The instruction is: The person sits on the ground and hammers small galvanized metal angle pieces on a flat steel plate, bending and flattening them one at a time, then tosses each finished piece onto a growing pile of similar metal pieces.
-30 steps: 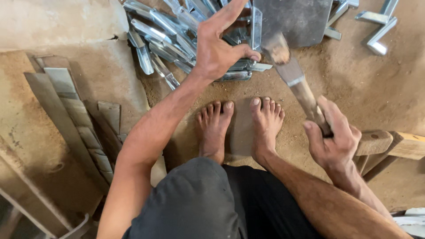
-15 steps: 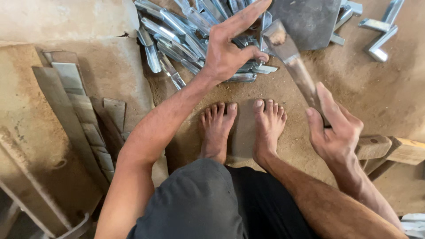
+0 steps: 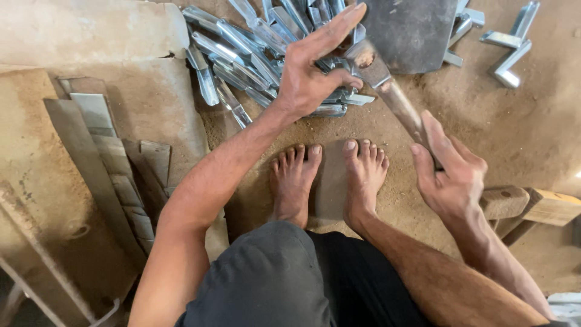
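Change: your left hand (image 3: 311,79) has moved further over the pile since a second ago, its fingers now stretched out past the hammer head; your right hand has stayed on the handle.
Slats: at the far left, flat grey strips (image 3: 97,157) lie side by side on the dusty sacking.
Metal pile: a heap of bright, angular steel pieces (image 3: 242,48) lies on the sandy floor (image 3: 520,133), ahead of your bare feet (image 3: 330,175).
Left grip: your left hand is spread wide, palm down, thumb tucked against the top pieces; whether it has hold of one, you cannot tell.
Hammer: the worn metal head (image 3: 363,57) sits just beside your left thumb, with the pale wooden handle (image 3: 402,112) slanting down to your right.
Right grip: your right hand (image 3: 454,175) is wrapped around the handle's lower end, fingers partly loosened.
Wooden blocks: rough-sawn pieces (image 3: 526,203) lie just beyond your right hand.
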